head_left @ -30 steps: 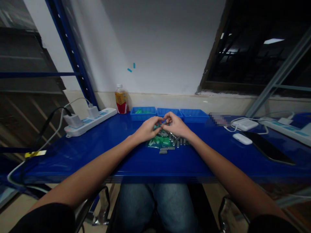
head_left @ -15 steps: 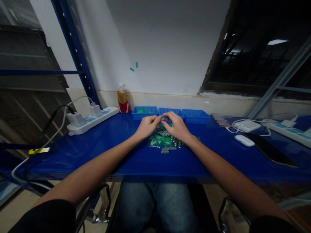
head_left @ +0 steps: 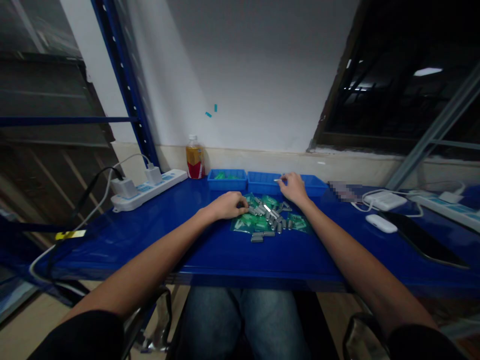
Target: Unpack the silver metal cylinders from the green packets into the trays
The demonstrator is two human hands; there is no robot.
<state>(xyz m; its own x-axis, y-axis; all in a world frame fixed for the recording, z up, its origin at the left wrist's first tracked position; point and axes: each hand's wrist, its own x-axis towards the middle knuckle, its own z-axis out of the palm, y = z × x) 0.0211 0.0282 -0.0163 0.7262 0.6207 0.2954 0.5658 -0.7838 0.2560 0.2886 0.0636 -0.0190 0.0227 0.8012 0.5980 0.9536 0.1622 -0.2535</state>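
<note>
My right hand [head_left: 293, 188] is at the blue trays, its fingertips pinching a small pale, silvery piece [head_left: 277, 180] over the middle tray [head_left: 262, 176]. My left hand [head_left: 229, 205] rests by the left side of a pile, thumb and fingers drawn together; whatever may be between them is hidden. In the pile, several small metal cylinders [head_left: 277, 218] lie over clear bags with green contents [head_left: 248, 223]. A few metal pieces [head_left: 257, 237] sit apart at the pile's near side.
Green items lie in the left tray [head_left: 227, 180]; the right tray [head_left: 315, 185] is partly behind my hand. A drink bottle [head_left: 194, 159] and a power strip [head_left: 150, 191] stand left. Right are a phone [head_left: 422, 239], a white case [head_left: 381, 223] and cables.
My hands were together above the pile and have separated. The right one has moved right and away to the trays with a small piece; the left has dropped to the pile's left side.
</note>
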